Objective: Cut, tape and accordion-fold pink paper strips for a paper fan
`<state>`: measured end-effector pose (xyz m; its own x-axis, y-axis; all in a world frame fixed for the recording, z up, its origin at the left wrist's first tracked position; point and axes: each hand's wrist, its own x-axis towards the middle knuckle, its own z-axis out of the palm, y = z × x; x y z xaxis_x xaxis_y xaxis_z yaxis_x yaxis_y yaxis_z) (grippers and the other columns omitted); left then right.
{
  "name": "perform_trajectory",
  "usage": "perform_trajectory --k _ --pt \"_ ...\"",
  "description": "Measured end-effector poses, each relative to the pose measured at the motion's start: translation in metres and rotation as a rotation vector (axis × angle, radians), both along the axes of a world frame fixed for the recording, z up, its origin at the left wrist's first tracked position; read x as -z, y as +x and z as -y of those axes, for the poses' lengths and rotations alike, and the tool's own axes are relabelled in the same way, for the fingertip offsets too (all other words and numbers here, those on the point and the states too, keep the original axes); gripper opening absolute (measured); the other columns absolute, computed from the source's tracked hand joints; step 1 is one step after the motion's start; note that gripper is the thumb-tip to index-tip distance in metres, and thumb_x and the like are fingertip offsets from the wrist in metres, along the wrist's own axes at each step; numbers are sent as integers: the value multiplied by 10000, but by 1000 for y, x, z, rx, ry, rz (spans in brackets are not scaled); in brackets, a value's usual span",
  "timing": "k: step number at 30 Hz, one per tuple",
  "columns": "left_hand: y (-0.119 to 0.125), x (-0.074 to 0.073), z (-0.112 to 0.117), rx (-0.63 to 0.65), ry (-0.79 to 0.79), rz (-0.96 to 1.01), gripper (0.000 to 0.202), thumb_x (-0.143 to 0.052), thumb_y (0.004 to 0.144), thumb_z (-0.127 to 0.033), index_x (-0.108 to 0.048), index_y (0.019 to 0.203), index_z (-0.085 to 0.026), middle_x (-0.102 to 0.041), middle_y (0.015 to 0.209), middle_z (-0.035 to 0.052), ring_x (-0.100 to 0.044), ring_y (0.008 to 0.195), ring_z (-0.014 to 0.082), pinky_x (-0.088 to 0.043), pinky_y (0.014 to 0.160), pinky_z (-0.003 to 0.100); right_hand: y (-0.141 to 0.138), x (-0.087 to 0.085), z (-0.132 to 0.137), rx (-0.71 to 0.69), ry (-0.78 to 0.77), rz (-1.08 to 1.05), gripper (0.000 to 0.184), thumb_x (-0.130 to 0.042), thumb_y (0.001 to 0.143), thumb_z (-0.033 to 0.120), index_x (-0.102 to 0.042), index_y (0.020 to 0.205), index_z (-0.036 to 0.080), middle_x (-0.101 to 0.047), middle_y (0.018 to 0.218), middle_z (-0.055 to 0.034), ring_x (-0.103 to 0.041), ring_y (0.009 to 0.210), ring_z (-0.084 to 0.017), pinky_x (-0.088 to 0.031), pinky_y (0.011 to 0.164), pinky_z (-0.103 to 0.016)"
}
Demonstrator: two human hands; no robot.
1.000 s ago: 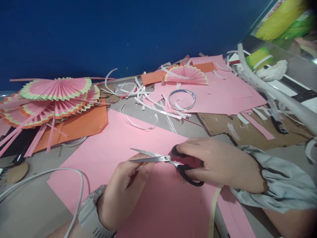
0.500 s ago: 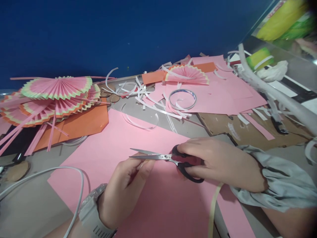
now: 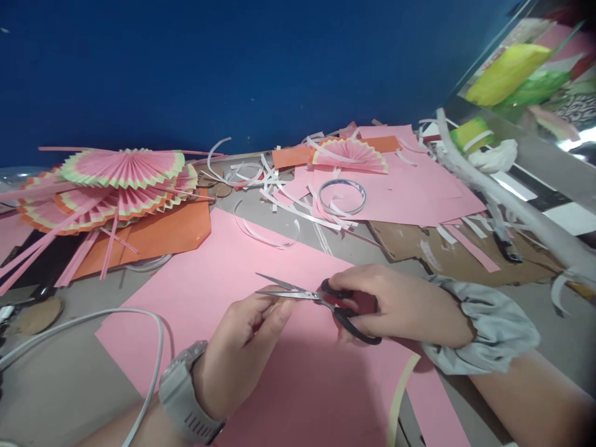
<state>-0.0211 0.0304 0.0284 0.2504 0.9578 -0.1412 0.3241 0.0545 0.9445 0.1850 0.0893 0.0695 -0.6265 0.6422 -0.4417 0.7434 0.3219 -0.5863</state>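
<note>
Fingers of my right hand (image 3: 372, 304) are through the black handles of a pair of scissors (image 3: 311, 296). The metal blades are parted and point left, above a large pink paper sheet (image 3: 186, 292). My left hand (image 3: 251, 341), with a grey watch on its wrist, is closed in a pinch at the blades, thumb and forefinger together. Whatever it pinches is hidden or too small to make out. The pink sheet lies beneath both hands, its right edge bordered by a pale yellow strip (image 3: 398, 397).
Pleated pink paper fans (image 3: 123, 167) are piled at the left on orange paper (image 3: 158, 230). A tape roll (image 3: 342, 197), white paper strips (image 3: 279, 186) and pink sheets (image 3: 419, 186) lie behind. A white cable (image 3: 161, 347) loops at the left; cardboard (image 3: 410, 245) lies at the right.
The scissor blades have spread wider, and the handles have shifted slightly left. My left hand keeps its pinch beside the blades. The whole view has shifted a little.
</note>
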Motion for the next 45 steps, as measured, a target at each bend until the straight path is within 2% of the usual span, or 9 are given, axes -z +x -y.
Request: perform_trajectory --k 6,9,11,14,17,22,27,35,45 --pt "1 -1 -1 16 -22 52 259 -413 912 -310 -641 987 -211 -649 936 -3 -551 845 124 -414 798 175 1 10 4 98 -164 -184 91 -555 672 160 -471 685 192 -519 606 39 -526 541 -116 -333 459 -191" --pt "1 -2 -2 37 -59 78 293 -387 919 -328 -628 1025 -199 -651 937 8 -566 803 129 -434 763 199 3 12 5 177 -233 -305 109 -550 754 263 -532 803 167 -535 699 16 -578 587 -127 -365 460 -194" --pt "0 -2 -1 33 -70 57 307 -389 914 -345 -627 1020 -183 -652 881 13 -566 757 136 -443 711 212 5 12 4 185 -184 -331 170 -550 783 314 -563 839 154 -562 758 -6 -593 690 -149 -420 557 -213" --pt "-1 -2 0 11 -52 21 309 -404 906 -354 -634 990 -166 -646 816 15 -563 751 146 -442 687 217 7 9 2 155 -73 -283 230 -599 759 363 -591 858 156 -604 801 -23 -581 759 -168 -440 664 -240" --pt "-1 -1 1 32 -34 34 303 -395 913 -340 -634 1006 -179 -652 842 6 -565 743 133 -442 696 210 5 5 2 124 -30 -200 314 -634 705 447 -591 838 166 -616 762 -20 -584 686 -169 -428 579 -238" --pt "-1 1 2 32 -10 23 287 -403 917 -311 -627 1074 -224 -675 941 -11 -592 809 122 -446 739 188 -2 -7 3 -47 -16 -9 383 -635 676 534 -556 789 177 -594 695 -1 -531 619 -152 -384 546 -242" --pt "0 1 1 71 11 68 285 -408 916 -233 -626 1099 -252 -671 1040 -26 -575 991 131 -423 850 180 -2 -12 3 -117 -1 82 342 -638 682 499 -489 695 191 -543 622 28 -489 565 -128 -308 489 -229" --pt "1 -1 -1 111 20 62 289 -398 923 -234 -627 1097 -265 -668 1019 -34 -581 908 121 -424 845 192 -5 -8 7 -90 33 91 270 -643 687 429 -516 734 195 -613 720 4 -547 658 -164 -354 571 -253" --pt "2 -4 -2 128 65 43 300 -371 932 -221 -624 1091 -213 -673 1032 -3 -580 971 151 -423 846 230 -7 -10 4 -73 80 126 101 -578 682 265 -542 742 192 -633 777 -41 -568 723 -204 -384 612 -270"
